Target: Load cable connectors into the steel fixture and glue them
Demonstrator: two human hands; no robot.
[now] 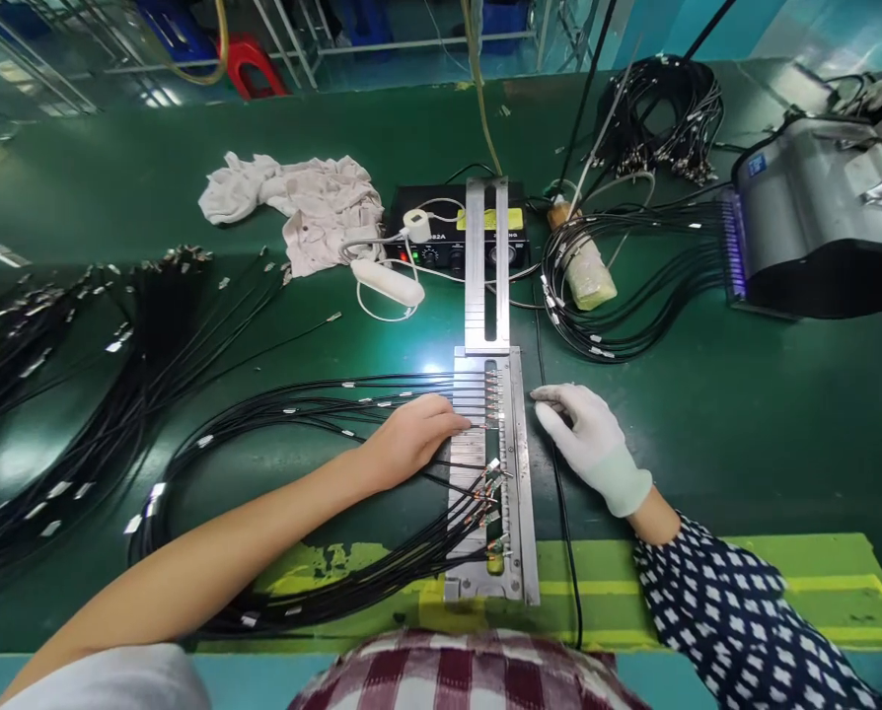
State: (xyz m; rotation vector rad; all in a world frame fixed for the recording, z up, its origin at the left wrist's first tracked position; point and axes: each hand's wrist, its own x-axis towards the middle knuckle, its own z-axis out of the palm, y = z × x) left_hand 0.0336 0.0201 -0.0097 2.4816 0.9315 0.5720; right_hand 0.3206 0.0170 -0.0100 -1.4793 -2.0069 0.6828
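My bare left hand (420, 434) is closed in a pinch on a thin black cable at the slotted metal fixture (524, 493). Above its fingers, several black cables (323, 387) lie side by side in the fixture's grooves, their bare connector ends over the long slot. Below, a loose bunch of cables (382, 567) rests across the fixture with metal and coppery tips showing. My right hand (585, 444), in a white glove, is held just right of the fixture, fingers bent and thumb near the index finger. Whether anything small sits between those fingertips I cannot make out.
A black control box (404, 212) stands behind the fixture with a white power strip (388, 283) and crumpled cloths (330, 202). More cable bundles (167, 325) lie left. On the right are a bottle (587, 266), coiled cables (604, 340) and a grey machine (818, 212) glowing violet.
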